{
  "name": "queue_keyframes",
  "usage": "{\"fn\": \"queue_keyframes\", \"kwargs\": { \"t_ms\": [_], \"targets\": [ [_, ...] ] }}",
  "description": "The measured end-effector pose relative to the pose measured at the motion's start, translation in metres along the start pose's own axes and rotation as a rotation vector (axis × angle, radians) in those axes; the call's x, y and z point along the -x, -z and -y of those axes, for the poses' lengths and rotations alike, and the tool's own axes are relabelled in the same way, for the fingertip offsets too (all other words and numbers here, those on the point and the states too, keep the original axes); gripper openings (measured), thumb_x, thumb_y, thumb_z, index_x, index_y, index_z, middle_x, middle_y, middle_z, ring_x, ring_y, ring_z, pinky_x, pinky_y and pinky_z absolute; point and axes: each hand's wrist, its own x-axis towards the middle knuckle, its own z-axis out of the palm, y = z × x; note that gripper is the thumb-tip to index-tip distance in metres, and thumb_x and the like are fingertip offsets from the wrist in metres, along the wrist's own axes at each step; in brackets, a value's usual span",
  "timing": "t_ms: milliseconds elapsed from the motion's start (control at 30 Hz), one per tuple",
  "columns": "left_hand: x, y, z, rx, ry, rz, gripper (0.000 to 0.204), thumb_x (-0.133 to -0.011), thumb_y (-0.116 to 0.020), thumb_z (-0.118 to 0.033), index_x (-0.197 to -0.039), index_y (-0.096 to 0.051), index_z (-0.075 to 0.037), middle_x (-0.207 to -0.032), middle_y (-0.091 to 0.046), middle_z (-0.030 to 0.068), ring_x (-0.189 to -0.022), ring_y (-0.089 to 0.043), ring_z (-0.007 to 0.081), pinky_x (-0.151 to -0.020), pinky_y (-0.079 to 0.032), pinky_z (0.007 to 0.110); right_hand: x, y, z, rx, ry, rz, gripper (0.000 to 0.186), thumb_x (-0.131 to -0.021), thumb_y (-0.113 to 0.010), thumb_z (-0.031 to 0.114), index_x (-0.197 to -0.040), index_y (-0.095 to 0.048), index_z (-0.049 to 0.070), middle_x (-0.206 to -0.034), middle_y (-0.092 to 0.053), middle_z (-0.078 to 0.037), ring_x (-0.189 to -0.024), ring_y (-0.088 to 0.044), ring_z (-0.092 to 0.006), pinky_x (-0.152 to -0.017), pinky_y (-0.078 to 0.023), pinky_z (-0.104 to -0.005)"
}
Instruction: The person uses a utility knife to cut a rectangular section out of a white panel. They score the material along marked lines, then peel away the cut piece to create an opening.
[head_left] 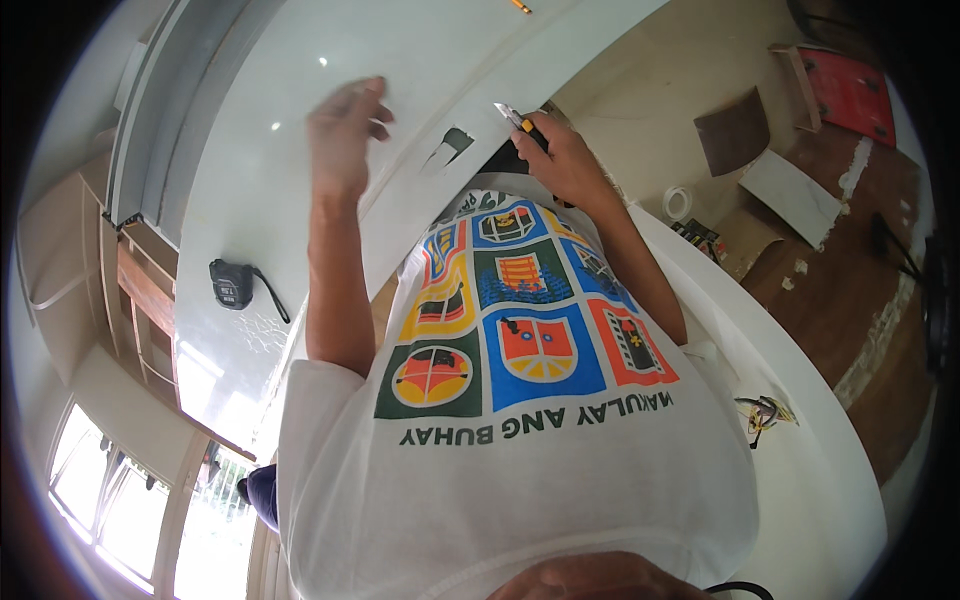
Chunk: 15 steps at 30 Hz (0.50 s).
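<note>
In my right hand (560, 160) is a utility knife (520, 128) with a black and yellow body, its blade pointing up and left over the edge of a pale, glossy panel (240, 170). My left hand (345, 140) is raised over the panel, slightly blurred, fingers loosely curved and apart, with nothing visible in them. Between both hands a small, irregular dark opening or patch (457, 143) shows on the panel; which it is I cannot tell. A black tape measure (232, 283) with a wrist strap lies at the panel's left. A thin yellow item (519, 6) is at the top.
A white curved ledge (820, 450) runs along my right, with loose wires (762, 415). Beyond it are sheet offcuts (785, 190) and a red object (840, 90) on the floor. Wooden framing (140, 280) stands left. A person in dark clothing (262, 495) is partly visible near bright windows.
</note>
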Motion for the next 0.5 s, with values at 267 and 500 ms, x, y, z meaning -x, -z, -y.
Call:
{"fn": "queue_keyframes", "kwargs": {
  "t_ms": [267, 500],
  "targets": [
    [0.004, 0.027, 0.018, -0.188, -0.153, -0.319, 0.064, -0.095, -0.073, -0.008, -0.149, -0.045, 0.011, -0.107, -0.074, 0.0148, -0.086, -0.073, 0.0194, -0.073, -0.06, 0.031, -0.022, 0.01, 0.012, 0.302, 0.014, -0.19, 0.036, -0.091, -0.076, 0.032, -0.102, -0.065, 0.0, -0.078, -0.065, -0.016, -0.07, -0.061, -0.0294, -0.068, -0.051, -0.0416],
    [0.042, 0.039, 0.056, -0.126, -0.194, -0.732, 0.046, -0.097, -0.077, -0.016, -0.128, -0.06, 0.012, -0.095, -0.073, 0.0124, -0.084, -0.073, 0.0169, -0.074, -0.061, 0.031, -0.062, 0.052, 0.039, 0.564, 0.003, -0.148, 0.036, -0.088, -0.077, 0.031, -0.102, -0.065, 0.0, -0.075, -0.065, -0.012, -0.067, -0.061, -0.0269, -0.068, -0.052, -0.0404]
  ]
}}
